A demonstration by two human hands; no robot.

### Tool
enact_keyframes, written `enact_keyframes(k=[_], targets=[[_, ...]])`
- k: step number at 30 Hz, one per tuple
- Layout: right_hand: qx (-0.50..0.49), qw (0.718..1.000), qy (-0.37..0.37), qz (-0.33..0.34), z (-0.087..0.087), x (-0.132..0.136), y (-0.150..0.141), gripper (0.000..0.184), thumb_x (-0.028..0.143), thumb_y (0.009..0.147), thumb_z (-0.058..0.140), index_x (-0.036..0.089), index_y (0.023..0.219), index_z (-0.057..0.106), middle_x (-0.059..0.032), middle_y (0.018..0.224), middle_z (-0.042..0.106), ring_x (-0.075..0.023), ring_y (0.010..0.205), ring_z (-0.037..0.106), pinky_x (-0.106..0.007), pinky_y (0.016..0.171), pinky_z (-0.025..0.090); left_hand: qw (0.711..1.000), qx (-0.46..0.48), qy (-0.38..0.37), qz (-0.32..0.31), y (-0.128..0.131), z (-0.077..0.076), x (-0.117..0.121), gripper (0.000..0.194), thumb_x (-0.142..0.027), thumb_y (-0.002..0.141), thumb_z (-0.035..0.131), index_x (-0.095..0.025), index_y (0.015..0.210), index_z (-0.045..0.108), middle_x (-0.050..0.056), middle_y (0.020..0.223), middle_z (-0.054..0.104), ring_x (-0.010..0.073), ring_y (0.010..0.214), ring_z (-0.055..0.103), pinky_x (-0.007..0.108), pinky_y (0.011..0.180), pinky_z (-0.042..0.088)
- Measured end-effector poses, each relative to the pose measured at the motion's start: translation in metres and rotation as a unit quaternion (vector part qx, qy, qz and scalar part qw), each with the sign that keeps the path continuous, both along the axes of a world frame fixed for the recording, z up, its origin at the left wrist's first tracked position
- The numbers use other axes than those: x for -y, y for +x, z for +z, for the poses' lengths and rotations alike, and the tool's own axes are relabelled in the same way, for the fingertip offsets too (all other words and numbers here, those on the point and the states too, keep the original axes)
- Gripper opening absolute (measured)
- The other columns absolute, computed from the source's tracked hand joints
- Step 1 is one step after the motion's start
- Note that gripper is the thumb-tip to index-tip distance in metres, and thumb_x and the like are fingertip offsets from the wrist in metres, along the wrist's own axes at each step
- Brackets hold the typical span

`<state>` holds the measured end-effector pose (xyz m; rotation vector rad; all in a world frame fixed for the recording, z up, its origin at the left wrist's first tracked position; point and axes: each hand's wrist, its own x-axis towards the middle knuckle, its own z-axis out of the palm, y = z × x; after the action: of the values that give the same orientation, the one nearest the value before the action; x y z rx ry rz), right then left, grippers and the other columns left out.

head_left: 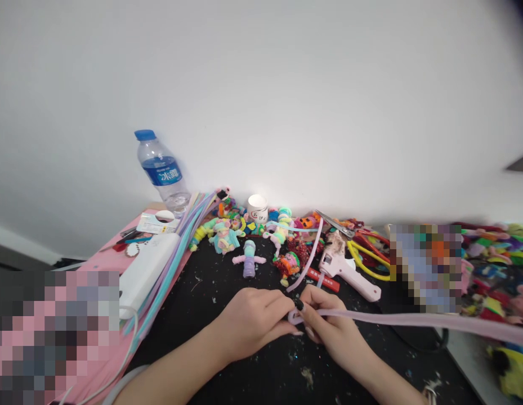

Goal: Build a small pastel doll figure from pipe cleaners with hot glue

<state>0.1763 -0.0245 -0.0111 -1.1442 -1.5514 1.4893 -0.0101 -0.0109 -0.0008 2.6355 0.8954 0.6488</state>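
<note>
Two bare forearms (pixel 180 365) reach in from the bottom edge, nearest of everything, with a band (pixel 430 395) at the right wrist. Past them the hands meet over the black worktop (pixel 244 391): the left hand (pixel 256 319) and the right hand (pixel 332 323) each have their fingers closed on one pale pink fuzzy strip (pixel 396 320). Its end is bent into a small loop between the fingertips, and the rest passes over the right hand and off to the right side.

Just beyond lie a red printed stick (pixel 323 279) and a pale pink glue gun (pixel 349 277), whose handle points toward the right arm. On the left, a white oblong block (pixel 150 264) rests beside a bundle of pastel strips (pixel 170 273). Ahead of the hands, a small purple-and-pink doll (pixel 249 260) has its arms spread. Farther back, scissors (pixel 334 223) lie among brightly coloured figures, near a small white cylinder (pixel 258 208). A blue-capped bottle (pixel 162 171) stands at back left, before the pale wall (pixel 295 101).
</note>
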Motion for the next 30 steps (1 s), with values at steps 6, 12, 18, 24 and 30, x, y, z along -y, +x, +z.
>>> enact_keyframes(k=[6,12,18,24,30], targets=[[-0.021,1.000,-0.015,0.012,-0.0003,0.0005,-0.0006,0.031,0.040,0.087,0.048,0.018,0.065,0.042,0.0091,0.047,0.033,-0.0052,0.040,0.027,-0.019,0.038,0.018,0.999,-0.015,0.047,-0.014,0.0010,0.0013,-0.0003,0.024,-0.029,0.091,0.039,-0.017,0.079,0.056,0.001,0.076,0.063,0.0121,0.066,0.058,0.022,0.059,0.042],[-0.002,1.000,-0.012,0.019,-0.0006,-0.0005,0.0002,0.030,0.039,0.088,0.047,0.018,0.066,0.042,0.0083,0.049,0.035,-0.0053,0.040,0.029,-0.019,0.039,0.021,0.998,-0.015,0.059,-0.033,-0.0004,0.0020,-0.0013,0.024,-0.029,0.091,0.040,-0.016,0.078,0.056,0.001,0.076,0.063,0.0118,0.064,0.057,0.021,0.058,0.043],[0.017,0.999,0.006,0.032,-0.0001,0.0006,0.0005,0.031,0.037,0.089,0.046,0.018,0.065,0.040,0.0079,0.050,0.035,-0.0059,0.042,0.031,-0.019,0.040,0.022,0.997,-0.016,0.063,-0.051,-0.0012,0.0035,-0.0007,0.025,-0.028,0.091,0.039,-0.016,0.076,0.055,0.001,0.073,0.062,0.0114,0.063,0.057,0.022,0.056,0.041],[0.027,0.998,0.011,0.052,-0.0019,0.0006,0.0012,0.029,0.035,0.089,0.046,0.018,0.066,0.041,0.0072,0.052,0.035,-0.0058,0.043,0.031,-0.019,0.040,0.022,0.996,-0.016,0.073,-0.056,-0.0008,0.0016,-0.0007,0.030,-0.027,0.092,0.037,-0.016,0.070,0.054,0.000,0.066,0.059,0.0111,0.059,0.055,0.022,0.054,0.039],[0.015,0.999,0.014,0.049,-0.0007,0.0009,0.0020,0.030,0.036,0.089,0.045,0.018,0.066,0.040,0.0072,0.052,0.034,-0.0063,0.044,0.030,-0.020,0.041,0.022,0.999,0.003,0.010,-0.052,-0.0005,0.0017,-0.0008,0.027,-0.029,0.092,0.038,-0.015,0.077,0.057,0.002,0.073,0.064,0.0116,0.066,0.059,0.021,0.061,0.043]])
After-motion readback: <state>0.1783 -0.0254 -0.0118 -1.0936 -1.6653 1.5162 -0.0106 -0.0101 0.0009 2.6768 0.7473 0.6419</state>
